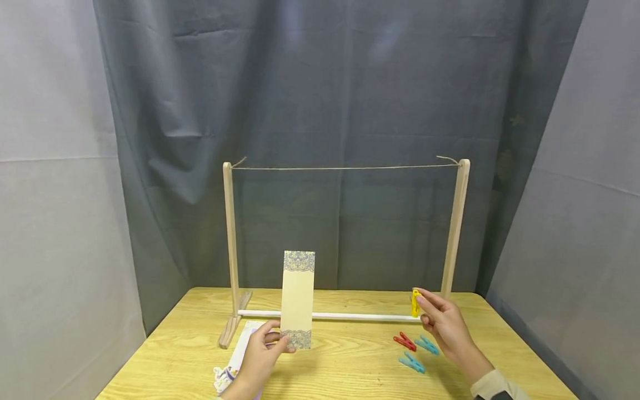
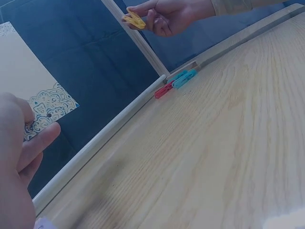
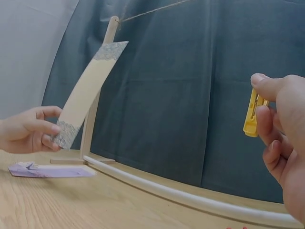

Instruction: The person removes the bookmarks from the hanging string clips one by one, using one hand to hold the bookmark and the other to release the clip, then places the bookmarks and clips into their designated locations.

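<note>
My left hand [image 1: 262, 347] pinches the lower end of a tall cream card [image 1: 298, 300] with blue patterned bands, held upright above the table; the same card [image 3: 88, 90] shows in the right wrist view. My right hand [image 1: 442, 322] pinches a yellow clothespin [image 1: 415, 303] near the right post; in the wrist views the yellow clothespin [image 3: 252, 114] [image 2: 134, 20] sits between thumb and fingers. Behind stands a wooden frame [image 1: 455, 222] with a string [image 1: 345, 167] stretched between its posts.
One red clothespin [image 1: 404, 341] and two blue clothespins [image 1: 412, 363] lie on the wooden table [image 1: 350, 372] by my right hand. A stack of patterned cards [image 1: 235, 361] lies under my left hand. A white rod [image 1: 360, 316] joins the frame's feet. Grey curtains hang behind.
</note>
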A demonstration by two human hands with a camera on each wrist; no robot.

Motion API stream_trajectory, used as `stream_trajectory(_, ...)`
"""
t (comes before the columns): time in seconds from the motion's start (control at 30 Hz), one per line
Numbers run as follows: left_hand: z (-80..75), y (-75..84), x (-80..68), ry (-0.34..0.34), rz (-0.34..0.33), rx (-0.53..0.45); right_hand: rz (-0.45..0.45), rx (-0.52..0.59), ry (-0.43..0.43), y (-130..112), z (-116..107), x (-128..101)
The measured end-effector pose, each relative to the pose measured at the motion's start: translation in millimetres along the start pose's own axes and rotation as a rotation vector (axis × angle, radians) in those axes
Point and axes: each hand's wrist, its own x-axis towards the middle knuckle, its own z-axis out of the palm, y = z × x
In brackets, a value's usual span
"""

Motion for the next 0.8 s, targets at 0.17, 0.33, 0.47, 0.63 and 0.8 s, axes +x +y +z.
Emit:
stream_trajectory(0.17,-9.0,3.2,-5.6,-0.002,-0.016,-0.006,0.031,-0.019,0.034,6,-4,-5)
stream_trajectory(0.33,-17.5,5.5,-12.0,0.005,-0.043,0.018,0.057,-0.047,0.057,13,-11,-9)
stream_trajectory(0.47,-23.7,6.8,-17.9,0.018,-0.046,0.032,0.090,-0.084,0.079,17,-16,-13)
stream_trajectory(0.63,-30.1,5.1,-26.3,0.041,-0.016,0.003,0.131,-0.120,0.111,19,-23,-21)
stream_trajectory(0.8,-36.0,3.0,-34.9,0.047,-0.017,0.014,0.151,-0.160,0.132,24,-29,-25)
